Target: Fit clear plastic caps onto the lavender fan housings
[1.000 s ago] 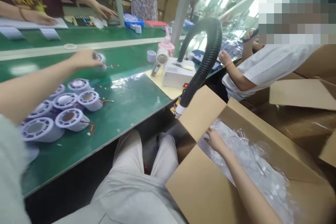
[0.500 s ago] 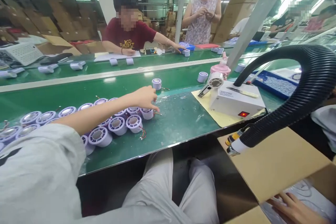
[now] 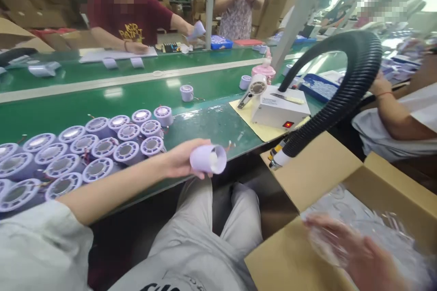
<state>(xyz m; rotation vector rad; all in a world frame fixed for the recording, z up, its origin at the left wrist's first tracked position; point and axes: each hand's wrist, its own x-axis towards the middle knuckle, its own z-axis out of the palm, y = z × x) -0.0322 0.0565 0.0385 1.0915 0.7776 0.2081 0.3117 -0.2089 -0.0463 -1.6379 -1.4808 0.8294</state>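
My left hand [image 3: 180, 161] grips a lilac round housing [image 3: 209, 159] on its side, held over the near edge of the green bench [image 3: 205, 127]. Behind it, several lilac round housings [image 3: 102, 145] with wires lie clustered on the bench. My right hand [image 3: 355, 254] hovers over the open cardboard box [image 3: 290, 254] at the lower right, blurred by motion, with a clear plastic piece [image 3: 324, 245] against its fingers. The box is filled with clear plastic parts in a bag [image 3: 392, 232].
A black corrugated hose [image 3: 355, 82] arcs from a white machine [image 3: 282, 109] with a red light down toward the box. One lone housing [image 3: 186, 92] sits on the green conveyor belt. A person in a dark red shirt [image 3: 136, 18] works across the belt; another person's arm [image 3: 396, 113] is at right.
My left hand left the cluster on the bench and pulled back to the near edge with one housing in it. My right hand rose out of the box with a clear piece.
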